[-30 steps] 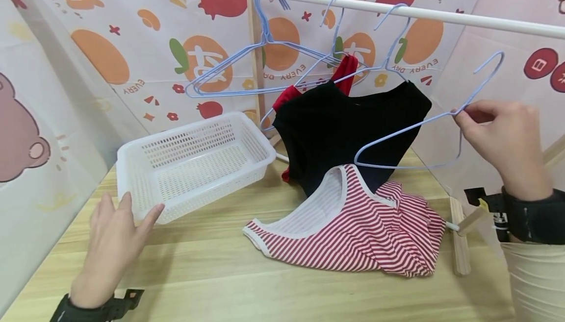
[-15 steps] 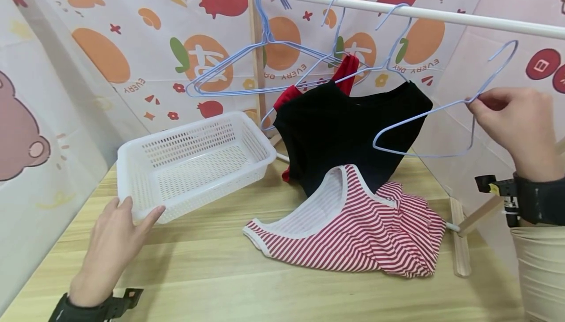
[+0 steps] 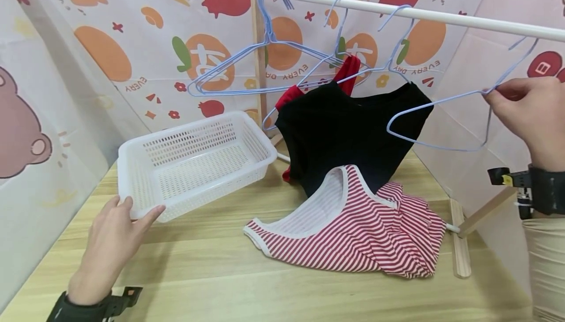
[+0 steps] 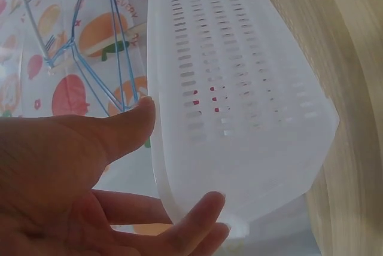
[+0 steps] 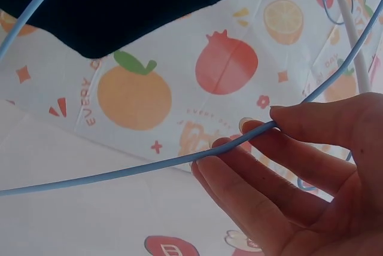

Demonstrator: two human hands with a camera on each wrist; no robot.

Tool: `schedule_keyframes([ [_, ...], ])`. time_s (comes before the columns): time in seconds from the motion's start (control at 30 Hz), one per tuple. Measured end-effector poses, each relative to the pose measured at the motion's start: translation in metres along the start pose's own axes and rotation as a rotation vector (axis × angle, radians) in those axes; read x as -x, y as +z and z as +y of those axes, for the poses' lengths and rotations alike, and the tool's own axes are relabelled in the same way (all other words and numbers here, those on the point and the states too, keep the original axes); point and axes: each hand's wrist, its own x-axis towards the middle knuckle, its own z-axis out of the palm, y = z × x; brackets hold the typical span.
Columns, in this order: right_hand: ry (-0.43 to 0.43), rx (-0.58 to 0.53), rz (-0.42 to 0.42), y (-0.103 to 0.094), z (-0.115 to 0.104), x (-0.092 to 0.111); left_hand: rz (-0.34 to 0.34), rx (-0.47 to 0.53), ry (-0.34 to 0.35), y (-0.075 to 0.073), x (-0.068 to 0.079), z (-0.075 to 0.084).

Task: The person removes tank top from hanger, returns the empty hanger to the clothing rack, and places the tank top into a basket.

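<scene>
In the head view my right hand (image 3: 529, 111) pinches a light blue wire hanger (image 3: 434, 144) below its hook, with no garment on it. The hook's top meets the white rod (image 3: 437, 16); whether it rests over the rod I cannot tell. In the right wrist view the thumb and fingertips (image 5: 239, 205) hold the wire. My left hand (image 3: 110, 246) rests relaxed at the near left corner of a white plastic basket (image 3: 212, 185); the left wrist view has its thumb touching the rim. A red-and-white striped tank top (image 3: 353, 236) lies crumpled on the wooden table (image 3: 220, 292).
A black top (image 3: 348, 131) hangs on a blue hanger from the rod, partly covering a red garment (image 3: 350, 72) behind it. Several blue hangers (image 3: 229, 64) bunch at the rack's left post (image 3: 260, 67). The rack's right foot (image 3: 460, 243) stands on the table.
My right hand has carried the hanger up and to the right, bringing its hook to the rod. My left hand and the basket have stayed put.
</scene>
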Motion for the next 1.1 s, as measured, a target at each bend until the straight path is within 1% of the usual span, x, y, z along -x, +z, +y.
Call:
schedule_keyframes([
  [0.1,0.000,-0.019,0.018,-0.002,0.001,-0.004,0.012,-0.002,0.013,0.000,-0.001,-0.001],
  [0.3,0.015,-0.016,0.014,-0.008,0.004,-0.008,0.015,-0.007,0.019,0.000,-0.002,-0.002],
  [0.47,0.044,-0.032,0.009,-0.011,0.005,-0.013,0.014,-0.009,0.018,0.000,-0.002,0.000],
  [0.63,0.087,-0.045,0.038,-0.011,0.005,-0.017,0.013,-0.010,0.019,0.000,-0.001,0.000],
  [0.73,0.124,-0.070,0.075,-0.010,0.004,-0.016,0.005,-0.010,0.010,-0.001,0.000,0.000],
  [0.83,0.124,-0.119,0.154,-0.008,0.003,-0.014,0.001,-0.008,0.005,-0.001,-0.001,0.000],
  [0.97,0.048,-0.187,0.270,-0.005,0.002,-0.011,0.001,-0.006,0.002,-0.001,-0.001,-0.001],
  [1.03,0.015,-0.203,0.295,-0.004,0.002,-0.010,-0.005,-0.007,-0.006,-0.001,-0.002,0.000],
  [1.1,-0.003,-0.210,0.299,-0.004,0.002,-0.007,-0.009,-0.009,-0.011,-0.001,-0.001,0.000],
])
